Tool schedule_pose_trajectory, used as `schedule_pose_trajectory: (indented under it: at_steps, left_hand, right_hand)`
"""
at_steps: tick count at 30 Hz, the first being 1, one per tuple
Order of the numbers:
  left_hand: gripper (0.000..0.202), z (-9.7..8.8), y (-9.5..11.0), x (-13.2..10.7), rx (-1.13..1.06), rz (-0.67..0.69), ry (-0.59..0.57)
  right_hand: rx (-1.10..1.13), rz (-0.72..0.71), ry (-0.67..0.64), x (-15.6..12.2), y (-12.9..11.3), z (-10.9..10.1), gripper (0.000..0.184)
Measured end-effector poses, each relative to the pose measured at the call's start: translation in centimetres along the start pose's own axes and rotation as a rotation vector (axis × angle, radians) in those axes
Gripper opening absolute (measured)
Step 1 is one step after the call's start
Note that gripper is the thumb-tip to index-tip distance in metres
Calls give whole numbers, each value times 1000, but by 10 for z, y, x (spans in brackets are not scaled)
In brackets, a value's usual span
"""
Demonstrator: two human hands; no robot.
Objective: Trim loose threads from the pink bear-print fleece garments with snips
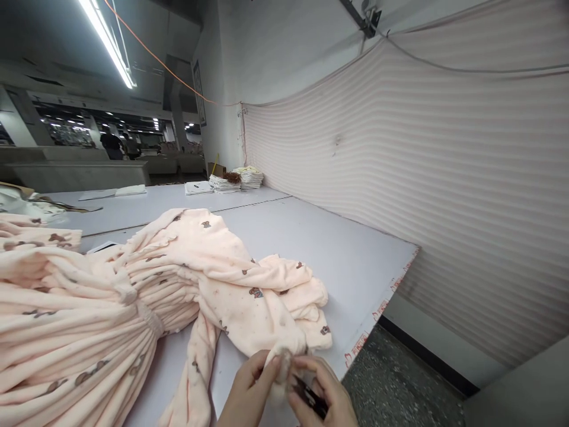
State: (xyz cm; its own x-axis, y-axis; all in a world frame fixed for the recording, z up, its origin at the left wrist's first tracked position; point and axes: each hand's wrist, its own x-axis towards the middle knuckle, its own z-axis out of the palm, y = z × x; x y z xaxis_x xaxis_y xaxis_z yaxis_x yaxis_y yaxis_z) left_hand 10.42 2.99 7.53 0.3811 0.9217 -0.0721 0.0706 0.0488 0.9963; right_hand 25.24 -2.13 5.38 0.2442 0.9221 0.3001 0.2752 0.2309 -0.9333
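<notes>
A pale peach plush garment with small brown printed figures lies spread and bunched on the table, gathered tightly at its middle. At the lower centre, my left hand is closed on an end of the garment, pinching it between thumb and fingers. Close beside it on the right, my right hand grips black thread snips, their tips pointing at the pinched cloth. The right fingertips also reach the cloth edge. Blur hides whether the blades touch the cloth.
The pale table has a taped edge on the right, with speckled floor beyond. Stacks of white cloth pieces and a white pad stand at the back. A striped cloth sheet hangs along the wall. People are far off.
</notes>
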Motion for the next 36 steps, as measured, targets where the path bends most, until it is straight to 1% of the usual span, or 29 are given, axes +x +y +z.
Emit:
schedule_pose_trajectory:
  at_steps: [2,4,6,8,10,12,15,17,20,22,23,24,25,27,28,29,30,31,34,36]
  left_hand:
    - [40,-2,-3,0,-167,-43,-17]
    - [42,-4,-4,-1,-340,-70,-32]
    - [44,-4,-1,-3,-466,-49,-78]
    - [45,-4,3,-5,-530,-11,-124]
    - [43,-3,7,-8,-536,-3,-122]
    - [42,-3,9,-9,-518,-5,-96]
    - [45,-6,5,-9,-492,-6,-74]
    - [47,-8,0,-9,-460,-42,-74]
    - [44,-10,-6,-8,-397,-107,-54]
    - [40,-11,-8,-9,-277,-97,-52]
    - [37,-12,-9,-9,-147,-52,-43]
    - [33,-13,-10,-11,31,28,-9]
    - [28,-15,-11,-12,236,147,60]
    - [19,-20,-14,-16,612,453,258]
    - [21,-23,-16,-18,735,598,355]
    - [25,-26,-18,-20,803,704,423]
    - [26,-28,-19,-21,828,767,459]
    - [24,-30,-20,-23,831,799,471]
    - [24,-32,-20,-26,815,816,468]
    - [27,-34,-20,-26,860,839,433]
  right_hand:
    - [6,-27,-25,4,-2,-1,31]
    - [19,-13,-55,11,-7,-5,28]
    - [-25,-33,-111,16,-12,-10,25]
    - [-149,-83,-168,17,-18,-13,24]
    - [-281,-114,-206,15,-22,-14,26]
    - [-364,-145,-198,13,-23,-13,27]
    - [-373,-184,-127,10,-18,-9,26]
    - [-366,-208,-112,10,-13,-7,27]
    - [-397,-205,-129,12,-11,-7,25]
    - [-393,-171,-154,13,-11,-9,22]
    - [-375,-153,-151,14,-11,-11,21]
    - [-350,-131,-125,14,-11,-12,21]
    - [-321,-107,-78,15,-10,-13,24]
    - [-260,-78,-2,14,-9,-12,34]
    - [-230,-84,-6,13,-9,-11,35]
    - [-205,-102,-47,12,-10,-9,32]
    - [-195,-129,-105,11,-11,-7,29]
    - [-201,-158,-162,10,-13,-5,26]
    - [-314,-221,-257,9,-20,-1,26]
    - [-428,-264,-299,8,-22,-2,26]
